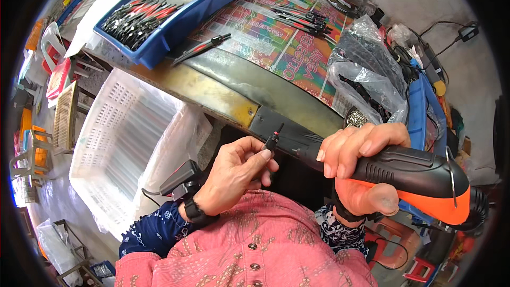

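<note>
Your left hand pinches a small part between thumb and forefinger, the other fingers curled in below. Your right hand is wrapped round the black body of a tool, fingers across its top and thumb out on the near side.

Taking the middle of your view as the dial's centre, the part sits just off it, toward four o'clock, before the bench edge. It is slim and black, with small pinkish-red spots along its upper half, and it narrows to a thin dark point aimed at one o'clock. Your fingers hide its lower end. It stands apart from the tool, which lies between three and four o'clock: rounded, ribbed on its side, orange underneath, a wire loop near its rear. You cannot tell how its front end looks, as your hand covers it.

At eleven o'clock a blue tray holds a heap of slim black and red pieces, and a few similar pieces lie just beside it, on the near side. More, in a bundle, rest on a colourful printed sheet at one o'clock. A clear bag slumps at two, small metal bits show at three, and a white crate stands at nine.
</note>
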Tool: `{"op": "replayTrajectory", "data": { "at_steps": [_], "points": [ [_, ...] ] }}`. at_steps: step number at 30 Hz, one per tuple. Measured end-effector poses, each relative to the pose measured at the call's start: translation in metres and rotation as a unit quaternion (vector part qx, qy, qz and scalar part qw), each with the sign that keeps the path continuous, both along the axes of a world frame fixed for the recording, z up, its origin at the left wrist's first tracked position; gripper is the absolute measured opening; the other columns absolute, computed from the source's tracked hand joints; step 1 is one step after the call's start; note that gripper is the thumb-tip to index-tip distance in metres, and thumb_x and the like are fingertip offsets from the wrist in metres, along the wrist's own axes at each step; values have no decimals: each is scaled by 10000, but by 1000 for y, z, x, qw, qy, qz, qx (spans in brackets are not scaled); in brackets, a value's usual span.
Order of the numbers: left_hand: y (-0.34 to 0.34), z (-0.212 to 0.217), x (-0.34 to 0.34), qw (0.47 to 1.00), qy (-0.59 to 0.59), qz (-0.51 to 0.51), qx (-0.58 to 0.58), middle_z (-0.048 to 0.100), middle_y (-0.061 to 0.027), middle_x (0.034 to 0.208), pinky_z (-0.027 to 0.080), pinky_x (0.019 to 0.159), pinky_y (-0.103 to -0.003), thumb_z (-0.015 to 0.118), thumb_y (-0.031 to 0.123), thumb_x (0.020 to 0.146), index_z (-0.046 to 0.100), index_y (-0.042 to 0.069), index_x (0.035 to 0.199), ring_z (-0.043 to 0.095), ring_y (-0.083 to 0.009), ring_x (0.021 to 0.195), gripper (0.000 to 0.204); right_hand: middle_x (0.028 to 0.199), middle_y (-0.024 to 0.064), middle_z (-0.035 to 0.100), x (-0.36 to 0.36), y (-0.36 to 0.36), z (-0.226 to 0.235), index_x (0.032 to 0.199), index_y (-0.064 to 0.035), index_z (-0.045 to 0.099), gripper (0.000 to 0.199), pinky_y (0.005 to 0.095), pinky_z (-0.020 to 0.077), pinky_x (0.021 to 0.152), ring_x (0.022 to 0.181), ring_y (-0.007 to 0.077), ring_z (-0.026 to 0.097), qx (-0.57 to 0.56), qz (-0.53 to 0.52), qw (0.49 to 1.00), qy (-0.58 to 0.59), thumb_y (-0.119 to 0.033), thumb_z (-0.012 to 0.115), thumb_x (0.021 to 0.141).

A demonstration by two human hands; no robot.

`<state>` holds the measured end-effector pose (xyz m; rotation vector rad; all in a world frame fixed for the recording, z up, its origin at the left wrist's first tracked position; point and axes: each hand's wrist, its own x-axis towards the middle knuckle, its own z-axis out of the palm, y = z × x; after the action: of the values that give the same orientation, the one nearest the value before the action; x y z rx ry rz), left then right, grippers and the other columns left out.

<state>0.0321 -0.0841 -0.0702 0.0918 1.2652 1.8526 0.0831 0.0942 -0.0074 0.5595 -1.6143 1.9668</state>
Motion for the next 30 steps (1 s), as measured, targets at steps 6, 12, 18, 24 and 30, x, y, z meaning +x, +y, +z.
{"op": "replayTrajectory", "data": {
  "at_steps": [6,12,18,24,30],
  "points": [
    [11,-7,1,999,-35,-19,2,619,-63,800,376,463,-170,513,184,943,522,22,936,525,-67,576,162,634,45,516,-5,-6,2,925,-56,424,690,336,461,547,500,178,524,18,-2,1000,0,-615,717,646],
    [18,-8,3,999,-29,-11,-23,609,-42,763,367,440,-175,517,197,941,529,30,893,503,-58,547,174,638,45,519,-10,-6,1,940,-55,435,699,337,465,550,515,181,530,17,1,1000,-14,-621,713,640],
    [19,-10,5,999,3,-3,-35,598,-29,743,343,430,-180,515,202,940,532,28,876,465,-52,526,186,632,44,512,-15,-6,-4,940,-51,436,719,333,465,546,509,177,526,10,0,1000,-3,-649,693,633],
    [19,-10,6,999,7,1,-35,591,-24,731,342,430,-180,513,203,940,531,30,872,455,-51,514,187,623,40,501,-18,-7,-8,938,-48,432,735,329,460,538,500,171,519,9,-10,1000,-2,-669,677,629],
    [20,-10,7,999,1,6,-33,587,-23,717,344,424,-180,521,200,936,527,32,871,453,-51,505,180,620,38,497,-18,-5,-9,934,-52,431,731,327,456,532,494,171,514,17,-12,1000,-5,-669,677,629]
  ]
}}
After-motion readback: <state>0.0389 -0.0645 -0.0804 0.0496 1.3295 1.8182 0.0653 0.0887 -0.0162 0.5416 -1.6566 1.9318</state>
